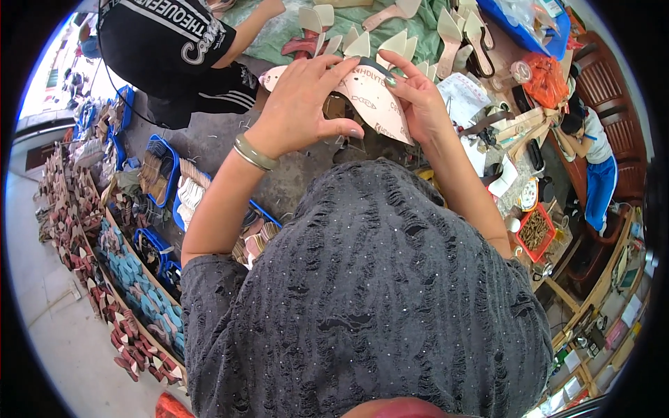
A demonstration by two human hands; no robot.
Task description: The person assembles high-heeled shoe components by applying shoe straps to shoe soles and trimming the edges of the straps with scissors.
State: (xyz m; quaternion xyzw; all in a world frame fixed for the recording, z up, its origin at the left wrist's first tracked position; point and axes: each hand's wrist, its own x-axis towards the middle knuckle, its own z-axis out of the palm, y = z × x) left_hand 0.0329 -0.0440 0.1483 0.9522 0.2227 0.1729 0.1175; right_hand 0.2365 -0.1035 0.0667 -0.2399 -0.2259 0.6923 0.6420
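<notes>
A pale pink shoe insole (369, 104) with printed marks is held up in front of my chest, between both hands. My left hand (300, 104) grips its left part, fingers over the upper edge and thumb stretched out below. At its right side, my right hand (418, 97) pinches the edge between thumb and fingers. A dark grey strip (375, 65) runs along the insole's upper edge between my hands. Just beyond, pale insoles (359, 45) stand on a green cloth (268, 38), with dark red pieces (303, 46) beside them.
A person in a black shirt (164, 59) works at the far left. Blue tubs (159, 171) and rows of red (129, 331) and blue (143, 279) shoe-shaped pieces lie left. On the right are a cluttered workbench (512, 157), a red basket (535, 233) and another person (598, 150).
</notes>
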